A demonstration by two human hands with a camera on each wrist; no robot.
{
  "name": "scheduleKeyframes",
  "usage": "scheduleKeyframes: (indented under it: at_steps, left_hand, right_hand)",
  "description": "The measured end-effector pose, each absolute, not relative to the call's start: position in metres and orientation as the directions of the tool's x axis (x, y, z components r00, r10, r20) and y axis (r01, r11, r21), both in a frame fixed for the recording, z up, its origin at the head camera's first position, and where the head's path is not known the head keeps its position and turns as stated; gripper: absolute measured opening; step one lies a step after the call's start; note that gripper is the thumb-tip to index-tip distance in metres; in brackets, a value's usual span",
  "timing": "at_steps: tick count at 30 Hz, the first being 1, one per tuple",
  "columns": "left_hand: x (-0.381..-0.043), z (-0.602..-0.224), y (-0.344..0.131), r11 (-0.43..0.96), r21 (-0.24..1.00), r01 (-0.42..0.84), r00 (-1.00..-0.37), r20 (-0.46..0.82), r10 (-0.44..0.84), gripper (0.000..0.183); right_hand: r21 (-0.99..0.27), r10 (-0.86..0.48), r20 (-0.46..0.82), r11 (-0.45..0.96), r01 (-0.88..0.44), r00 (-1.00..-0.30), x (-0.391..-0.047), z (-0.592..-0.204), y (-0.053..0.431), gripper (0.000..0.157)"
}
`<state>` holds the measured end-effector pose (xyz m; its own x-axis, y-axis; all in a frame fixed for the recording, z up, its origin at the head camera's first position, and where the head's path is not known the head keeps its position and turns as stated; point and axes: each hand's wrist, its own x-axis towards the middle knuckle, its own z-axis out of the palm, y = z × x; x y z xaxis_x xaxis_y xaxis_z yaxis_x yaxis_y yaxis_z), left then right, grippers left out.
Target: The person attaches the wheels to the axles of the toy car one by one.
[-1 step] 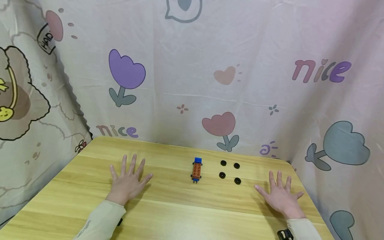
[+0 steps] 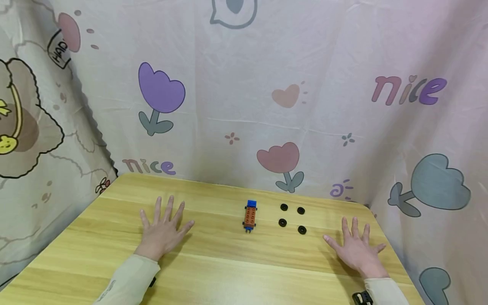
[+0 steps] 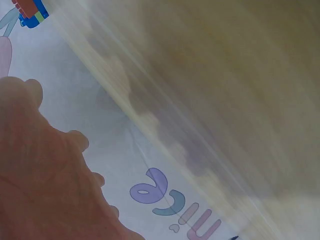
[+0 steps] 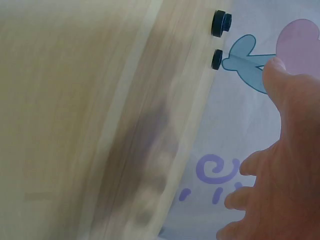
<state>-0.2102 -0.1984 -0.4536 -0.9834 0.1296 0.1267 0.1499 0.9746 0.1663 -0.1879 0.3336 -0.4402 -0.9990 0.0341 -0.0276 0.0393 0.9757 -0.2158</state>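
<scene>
A small toy-brick car chassis (image 2: 250,216), orange-brown with studs and blue ends, lies mid-table toward the back, its axle ends bare. To its right are several black toy wheels (image 2: 282,222) in two loose rows. My left hand (image 2: 162,233), fingers straight and spread, is left of the chassis and holds nothing. Over on the right side, my right hand (image 2: 357,250) is likewise spread, palm down, with its thumb toward the wheels. A corner of the chassis (image 3: 32,12) shows in the left wrist view; in the right wrist view some wheels (image 4: 218,23) appear beyond the thumb.
The wooden table (image 2: 213,271) carries all of these. A patterned curtain (image 2: 228,84) hangs right behind the table's back edge and along both sides. Dark straps (image 2: 362,298) sit at the wrists by the pale sleeves.
</scene>
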Motion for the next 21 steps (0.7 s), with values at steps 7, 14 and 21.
scheduleKeyframes:
  at_steps: [7, 14, 21]
  left_hand:
    - [-0.220, -0.453, -0.190, 0.944, 0.214, 0.250, -0.947, 0.259, 0.192, 0.073]
    - [-0.234, -0.450, -0.164, 0.739, 0.611, 0.282, -0.958, 0.219, 0.184, 0.064]
    - [-0.243, -0.450, -0.140, 0.535, 0.796, 0.285, -0.946, 0.144, 0.289, 0.067]
  right_hand:
    - [-0.204, -0.038, 0.145, 0.977, -0.068, -0.989, -0.195, -0.441, 0.319, 0.079]
    - [-0.401, -0.074, 0.209, 0.903, -0.154, -0.975, -0.215, -0.438, 0.285, 0.048]
    - [-0.465, -0.194, 0.149, 0.852, -0.242, -0.970, -0.233, -0.443, 0.248, 0.043]
